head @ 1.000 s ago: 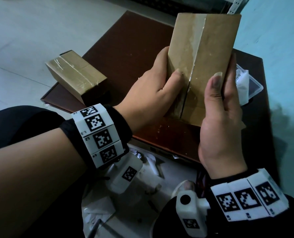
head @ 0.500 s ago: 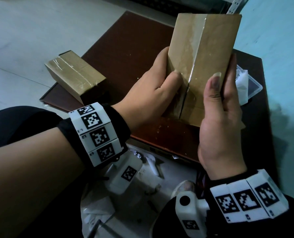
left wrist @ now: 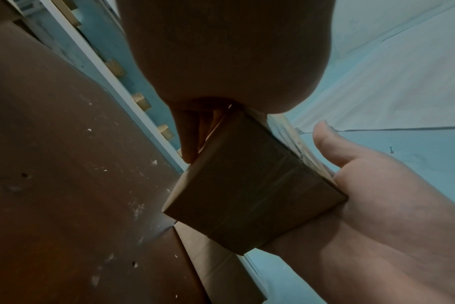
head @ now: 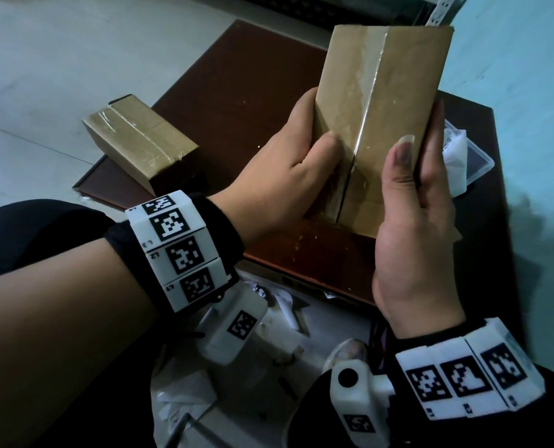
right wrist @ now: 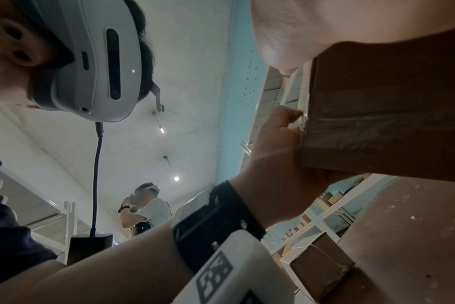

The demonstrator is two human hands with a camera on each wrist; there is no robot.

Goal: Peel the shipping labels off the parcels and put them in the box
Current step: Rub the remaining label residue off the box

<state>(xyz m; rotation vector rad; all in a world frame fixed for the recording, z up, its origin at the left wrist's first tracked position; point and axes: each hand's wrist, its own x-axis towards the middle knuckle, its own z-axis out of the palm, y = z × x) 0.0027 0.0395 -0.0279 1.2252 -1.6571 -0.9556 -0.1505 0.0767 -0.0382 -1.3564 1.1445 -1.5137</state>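
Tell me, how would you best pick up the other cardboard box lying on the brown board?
Probably by its two long side faces, coming down from above. The lying box is long and narrow with its taped top facing up and free space beside it on the board, so fingers and thumb could straddle its width near the middle.

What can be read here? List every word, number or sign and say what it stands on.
No text reads clearly.
Left wristband: black-and-white square codes; tiny marks beside them, too small to read.
Right wristband: square codes; tiny marks, unreadable.
White paper in the clear box: faint print, too blurred.
Held parcel and second parcel: no print visible, only tape.
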